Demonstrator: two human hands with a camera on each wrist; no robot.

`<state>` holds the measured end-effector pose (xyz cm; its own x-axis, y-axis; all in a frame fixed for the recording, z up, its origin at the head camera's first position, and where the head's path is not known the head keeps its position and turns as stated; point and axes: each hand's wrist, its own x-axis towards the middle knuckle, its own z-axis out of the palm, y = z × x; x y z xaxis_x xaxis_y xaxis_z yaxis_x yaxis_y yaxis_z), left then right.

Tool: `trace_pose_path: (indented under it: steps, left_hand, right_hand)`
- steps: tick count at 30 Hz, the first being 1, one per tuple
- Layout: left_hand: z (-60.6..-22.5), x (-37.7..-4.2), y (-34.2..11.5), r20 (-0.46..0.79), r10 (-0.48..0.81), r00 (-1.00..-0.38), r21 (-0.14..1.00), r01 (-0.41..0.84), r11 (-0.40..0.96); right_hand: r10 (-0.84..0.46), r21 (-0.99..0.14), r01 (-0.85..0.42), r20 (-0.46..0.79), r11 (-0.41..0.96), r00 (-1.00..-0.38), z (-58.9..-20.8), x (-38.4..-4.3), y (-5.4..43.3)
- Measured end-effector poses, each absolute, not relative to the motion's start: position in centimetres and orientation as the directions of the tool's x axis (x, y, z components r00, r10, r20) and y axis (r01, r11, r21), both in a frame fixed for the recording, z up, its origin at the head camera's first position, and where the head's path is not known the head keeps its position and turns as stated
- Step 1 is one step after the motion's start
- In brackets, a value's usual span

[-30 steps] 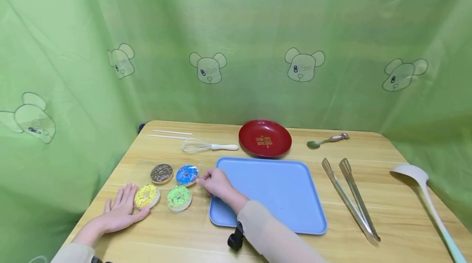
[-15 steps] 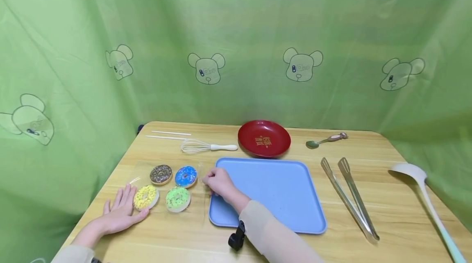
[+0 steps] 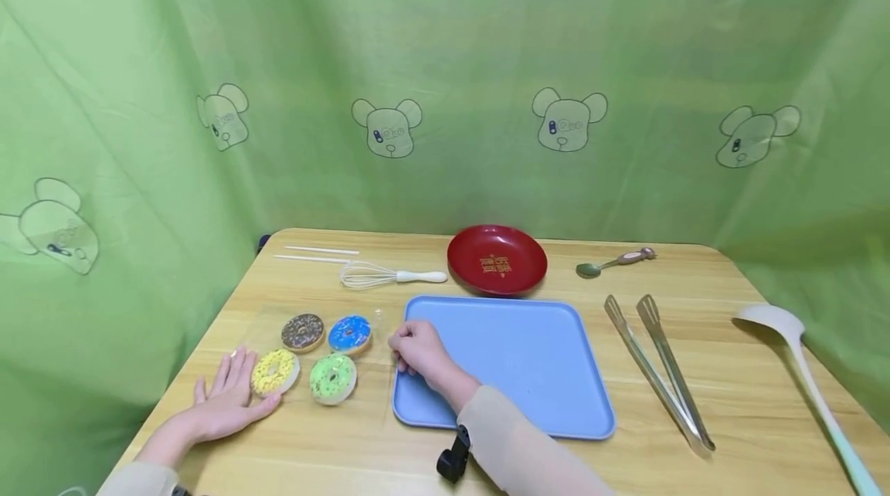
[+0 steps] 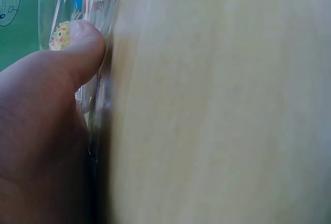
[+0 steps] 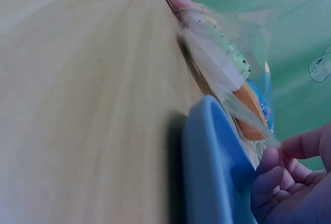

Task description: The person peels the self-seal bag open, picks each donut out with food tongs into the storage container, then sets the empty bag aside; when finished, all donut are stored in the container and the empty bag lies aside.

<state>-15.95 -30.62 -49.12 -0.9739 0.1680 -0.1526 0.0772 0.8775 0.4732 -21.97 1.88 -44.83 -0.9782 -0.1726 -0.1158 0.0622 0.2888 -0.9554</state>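
Several toy doughnuts lie in a clear plastic bag on the table: a yellow doughnut, a brown doughnut, a blue doughnut and a green doughnut. My left hand rests with spread fingers on the left side of the bag, right beside the yellow doughnut. Between thumb and fingertips, my right hand pinches the bag's right edge, over the left rim of the blue tray. In the right wrist view the film stretches from the doughnuts to those fingertips.
Behind the tray is a red plate. A whisk and white chopsticks lie at the back left. To the right are a spoon, metal tongs and a long ladle. A green curtain encloses the table.
My right hand has drawn a little to the right, away from the blue doughnut, with the bag's edge in its pinch. The left hand stays in place.
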Motion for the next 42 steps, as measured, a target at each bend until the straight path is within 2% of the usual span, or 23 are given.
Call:
trace_pose_path:
  steps: [6, 12, 17, 22, 27, 33, 42]
  left_hand:
    - [-48.7, -15.6, -30.5, -0.158, 0.168, -0.973, 0.481, 0.073, 0.874]
    - [-47.7, -15.2, -30.3, -0.159, 0.167, -0.973, 0.488, 0.070, 0.870]
    - [-46.9, -14.8, -30.0, -0.174, 0.168, -0.970, 0.484, 0.064, 0.873]
    - [-47.4, -15.0, -30.2, -0.160, 0.171, -0.972, 0.481, 0.074, 0.873]
    - [-47.8, -15.1, -30.3, -0.156, 0.180, -0.971, 0.487, 0.083, 0.870]
    - [-47.7, -15.0, -30.1, -0.142, 0.191, -0.971, 0.499, 0.096, 0.861]
    - [-47.7, -14.8, -30.0, -0.156, 0.187, -0.970, 0.502, 0.085, 0.860]
  right_hand:
    - [-0.154, -0.969, 0.102, -0.139, 0.225, -0.978, -44.8, -21.6, 1.7]
    - [-0.209, -0.974, 0.095, -0.138, 0.206, -0.968, -44.8, -21.5, 1.6]
    - [-0.182, -0.958, 0.066, -0.120, 0.279, -0.976, -44.4, -22.5, 0.9]
    - [-0.152, -0.896, -0.004, -0.071, 0.443, -0.986, -44.2, -24.0, -0.2]
    - [-0.156, -0.837, -0.056, -0.036, 0.544, -0.987, -43.6, -24.4, -0.9]
    - [-0.152, -0.810, -0.063, -0.032, 0.583, -0.988, -43.6, -24.6, -0.9]
    - [-0.138, -0.834, -0.050, -0.032, 0.550, -0.990, -44.0, -25.1, -0.9]
